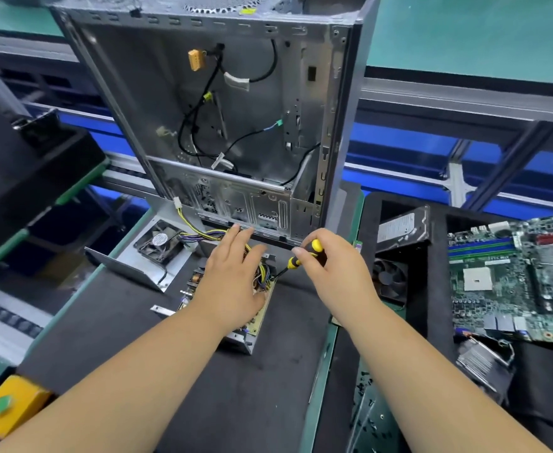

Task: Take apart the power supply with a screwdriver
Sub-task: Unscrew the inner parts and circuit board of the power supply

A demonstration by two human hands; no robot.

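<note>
My left hand (pixel 232 276) rests flat and open on the opened power supply (pixel 252 317), steadying it, while my right hand (pixel 330 259) grips the screwdriver (pixel 301 256), tip angled down-left to the board's corner beside my left fingertips; next, I judge, seating and turning.

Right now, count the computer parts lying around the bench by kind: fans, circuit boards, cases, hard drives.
Fans: 2, one in the cover, one in the tray
Circuit boards: 2, power supply board, motherboard
Cases: 1, the upright case
Hard drives: 1
Total: 6
</note>
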